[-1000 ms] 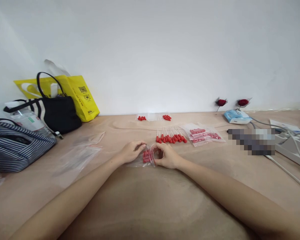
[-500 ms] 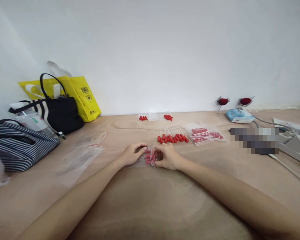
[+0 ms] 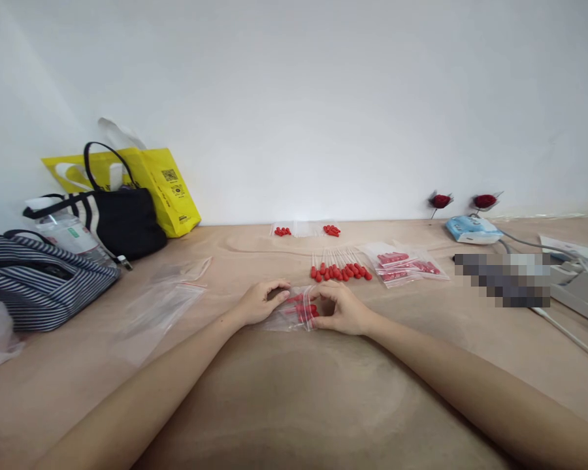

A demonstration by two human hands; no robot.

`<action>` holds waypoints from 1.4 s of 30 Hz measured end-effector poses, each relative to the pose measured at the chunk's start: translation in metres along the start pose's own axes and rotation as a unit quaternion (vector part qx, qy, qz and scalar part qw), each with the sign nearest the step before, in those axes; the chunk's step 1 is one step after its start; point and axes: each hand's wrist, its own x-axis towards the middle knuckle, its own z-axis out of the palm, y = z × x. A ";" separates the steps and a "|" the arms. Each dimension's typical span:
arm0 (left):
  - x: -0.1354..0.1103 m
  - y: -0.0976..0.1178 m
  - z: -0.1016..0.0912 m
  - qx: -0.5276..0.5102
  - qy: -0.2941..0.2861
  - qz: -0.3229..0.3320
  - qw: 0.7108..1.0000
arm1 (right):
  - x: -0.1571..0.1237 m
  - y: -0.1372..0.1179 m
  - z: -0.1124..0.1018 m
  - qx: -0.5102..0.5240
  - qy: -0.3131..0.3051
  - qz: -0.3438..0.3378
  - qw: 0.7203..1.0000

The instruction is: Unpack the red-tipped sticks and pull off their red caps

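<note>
A small clear zip bag [image 3: 285, 318] lies between my two hands, with red pieces [image 3: 306, 313] in it. They look like the red-tipped sticks. My left hand [image 3: 263, 302] is closed on the bag's left side, thumb and forefinger at its top edge. My right hand [image 3: 345, 309] curves around the right end near the zip strip, thumb and forefinger at the bag's edge and the red tips between them. Just beyond my hands lies a row of white sticks with red tips [image 3: 342, 271]. Several filled zip bags [image 3: 396, 264] are stacked to its right.
Flat clear bags [image 3: 164, 313] lie left of my hands. Against the wall is another bag with red tips [image 3: 308, 228]. At left stand a striped bag [image 3: 53, 281], a black bag [image 3: 137, 222] and a yellow bag [image 3: 171, 196]. A blue tissue pack [image 3: 473, 230] and cables are at right.
My right hand has shifted slightly right. The red pieces and the zip strip have moved right with it, and more of the bag shows between my hands.
</note>
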 end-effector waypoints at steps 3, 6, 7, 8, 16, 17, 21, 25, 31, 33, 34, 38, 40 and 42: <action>0.000 0.001 0.000 -0.003 0.002 0.002 1.000 | 0.004 -0.002 0.005 -0.017 -0.017 -0.013 1.000; 0.000 0.001 0.000 -0.004 -0.002 0.000 1.000 | 0.005 -0.003 0.006 -0.027 -0.016 -0.023 0.999; 0.000 0.001 0.000 -0.005 -0.004 -0.001 1.000 | 0.004 -0.003 0.004 -0.023 -0.010 -0.025 0.999; 0.000 0.001 -0.001 -0.005 -0.005 -0.002 1.000 | 0.003 -0.003 0.002 -0.015 -0.005 -0.025 1.000; 0.000 -0.002 -0.001 -0.005 -0.008 -0.007 1.000 | -0.028 0.016 -0.026 0.047 -0.016 0.050 0.998; 0.000 -0.002 -0.001 -0.005 -0.008 -0.007 1.000 | -0.030 0.019 -0.028 0.052 -0.014 0.054 0.997; 0.000 0.000 -0.002 -0.001 -0.004 -0.003 1.000 | -0.032 0.022 -0.030 0.108 -0.055 0.075 0.990; -0.001 0.001 -0.002 0.006 -0.006 0.000 1.000 | -0.037 0.026 -0.034 0.150 -0.075 0.105 0.980; 0.000 -0.002 -0.002 0.011 -0.006 0.005 1.000 | -0.053 0.029 -0.050 0.142 -0.024 0.122 0.982; 0.000 -0.002 -0.001 0.013 -0.005 0.004 1.000 | -0.056 0.016 -0.053 0.095 -0.028 0.090 0.991; 0.000 -0.002 -0.001 0.014 -0.005 0.003 1.000 | -0.056 0.007 -0.053 0.063 -0.032 0.063 0.996; 0.000 -0.001 -0.002 0.015 -0.004 0.003 1.000 | -0.052 -0.032 -0.040 -0.069 -0.115 -0.104 0.985; 0.000 0.000 -0.002 0.014 0.001 0.008 1.000 | -0.047 -0.042 -0.030 -0.115 -0.112 -0.106 0.981; 0.000 0.000 -0.002 0.015 0.002 0.011 1.000 | -0.042 -0.046 -0.022 -0.140 -0.121 -0.115 0.976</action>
